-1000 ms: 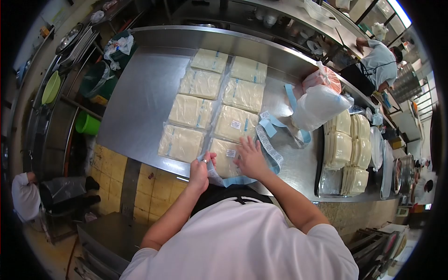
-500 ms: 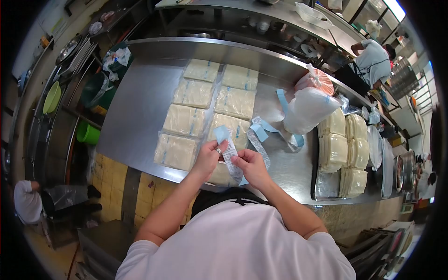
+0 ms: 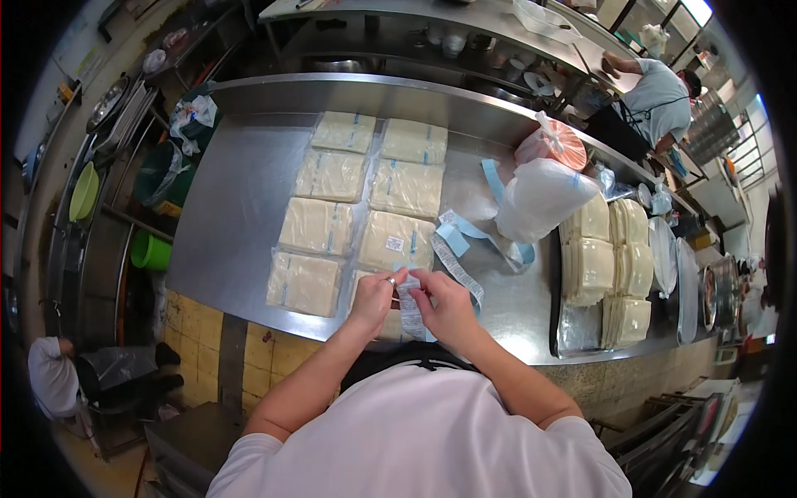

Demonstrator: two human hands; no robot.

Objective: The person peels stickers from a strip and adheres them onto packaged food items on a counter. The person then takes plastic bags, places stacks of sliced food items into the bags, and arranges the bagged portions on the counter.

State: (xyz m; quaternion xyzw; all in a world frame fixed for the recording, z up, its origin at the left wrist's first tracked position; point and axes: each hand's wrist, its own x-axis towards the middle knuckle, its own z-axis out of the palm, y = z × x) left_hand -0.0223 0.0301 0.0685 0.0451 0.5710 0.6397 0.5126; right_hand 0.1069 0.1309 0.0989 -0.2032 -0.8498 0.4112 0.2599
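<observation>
Right up at the near edge of the surface, a bare left hand (image 3: 372,302) with a ring on one finger is gripping the top of a white printed label strip with pale blue backing (image 3: 410,310). The bare right hand (image 3: 449,304) is closing its thumb and fingers on the strip's side, so both hands are basically meeting over it. The strip is hanging between them, just above a flat cream-coloured pack in clear plastic, which they're mostly hiding. More of the same white-and-blue stuff is curling across the surface to the right of the hands.

Just past the fingers, another cream pack (image 3: 383,231) is wearing a small white square label (image 3: 395,243). Over toward the near right corner, a dark shallow tray (image 3: 579,324) is carrying stacks of glossy off-white slabs (image 3: 593,267). The other cream packs are lying in two columns, running from near edge to far edge on the shiny stainless-steel table (image 3: 217,195).

Farther back on the right, a bulging white plastic bag (image 3: 544,201) is sitting in front of a clear knotted bag with orange-red contents (image 3: 554,149). Beyond the far right corner, a person in a white top (image 3: 657,98) is leaning over another counter.
</observation>
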